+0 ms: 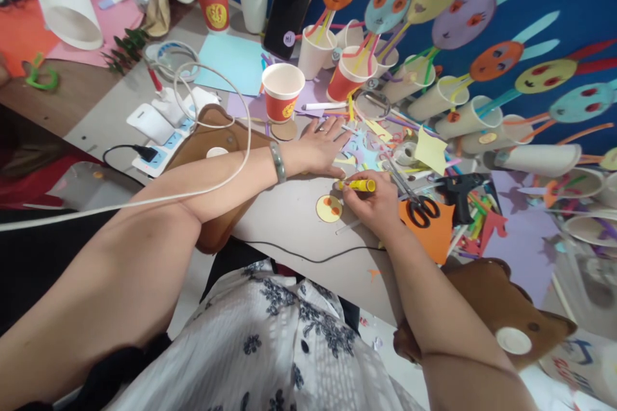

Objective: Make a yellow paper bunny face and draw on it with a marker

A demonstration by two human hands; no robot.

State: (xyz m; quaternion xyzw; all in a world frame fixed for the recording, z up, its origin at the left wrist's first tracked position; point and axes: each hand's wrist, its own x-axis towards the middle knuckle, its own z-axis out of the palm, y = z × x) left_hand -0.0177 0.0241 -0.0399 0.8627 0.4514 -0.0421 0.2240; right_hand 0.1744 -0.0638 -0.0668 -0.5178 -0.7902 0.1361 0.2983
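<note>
My right hand point(380, 202) grips a yellow marker point(362, 185) just above the table. Close to its tip, a small yellow paper circle point(329, 209) with two orange spots lies flat on the table. My left hand point(321, 146) is stretched out with fingers spread, palm down by the paper scraps point(362, 151), and nothing shows in it. A red-and-white paper cup point(283, 93) stands just beyond that hand. Scissors with black handles point(422, 212) rest on orange paper point(434, 241) to the right of my right hand.
A black glue gun point(460, 196) lies on the right. Paper cups along the back hold rabbit-like paper faces point(463, 18). A white cable point(144, 204) crosses over my left arm, near a power strip point(166, 149). Brown cushions point(214, 231) lie under my forearms. A phone point(294, 0) leans at the back.
</note>
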